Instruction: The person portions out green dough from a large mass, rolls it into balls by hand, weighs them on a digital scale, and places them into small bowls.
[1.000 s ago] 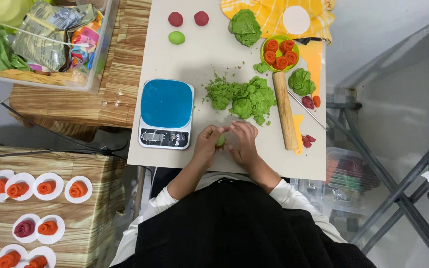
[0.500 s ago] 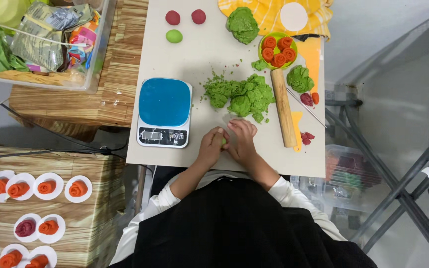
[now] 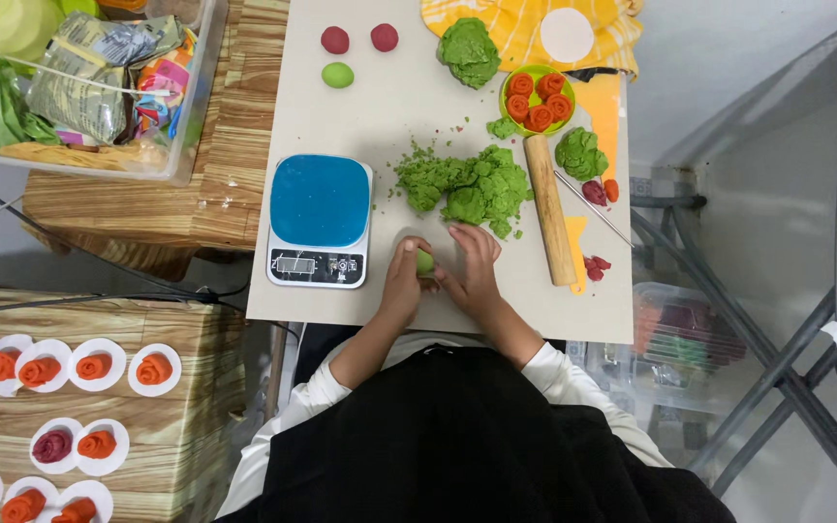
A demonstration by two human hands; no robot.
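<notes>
Mostly hidden between the fingers (image 3: 417,254): a green dough ball (image 3: 425,261), only a sliver showing. Cut off at the lower left edge: paper cups of orange dough roses (image 3: 26,504). Too small to read: scale display (image 3: 295,264), left of the fingers.

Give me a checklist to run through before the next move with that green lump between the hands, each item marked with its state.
1. Green lump held between left hand and right hand: ok.
2. Scale platform bare: ok.
3. Scale display on: cannot tell, too small.
4. Crumbled green dough pile just beyond the hands: ok.
5. Rolling pin lying flat, apart from both hands: ok.
6. Bare tabletop between the scale and the three small balls: ok.
</notes>
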